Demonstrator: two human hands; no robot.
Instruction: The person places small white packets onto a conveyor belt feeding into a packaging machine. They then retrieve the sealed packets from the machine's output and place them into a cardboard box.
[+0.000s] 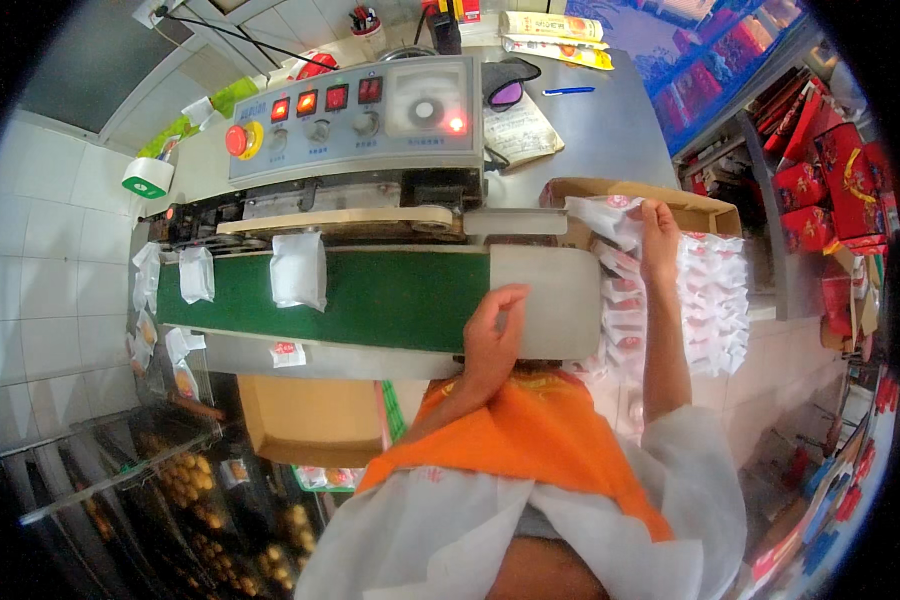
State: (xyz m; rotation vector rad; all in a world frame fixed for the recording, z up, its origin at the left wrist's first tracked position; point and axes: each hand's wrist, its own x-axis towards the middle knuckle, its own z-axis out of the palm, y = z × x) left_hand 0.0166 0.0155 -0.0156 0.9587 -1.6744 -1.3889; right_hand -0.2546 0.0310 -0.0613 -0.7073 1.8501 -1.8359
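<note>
Pinched in the fingers of my right hand (658, 221) is a white packet (607, 217) with a red mark, held above rows of similar packets (709, 300). My left hand (495, 326) is loosely curled, with nothing visible in it, over the near edge of a smooth metal plate (551, 300). This plate adjoins the green conveyor belt (397, 300) of a continuous band sealer. A white packet (298, 271) stands on the belt, with a smaller-looking packet (197, 274) farther left. Behind the belt, the sealer's control panel (352, 120) has red lights lit.
A cardboard box (645, 187) sits behind the packet rows. Left of it is a metal guide (514, 222). An open cardboard box (311, 420) lies below the belt. Packets (184, 360) collect at the belt's left end. A notebook (525, 135) and blue pen (568, 91) lie behind.
</note>
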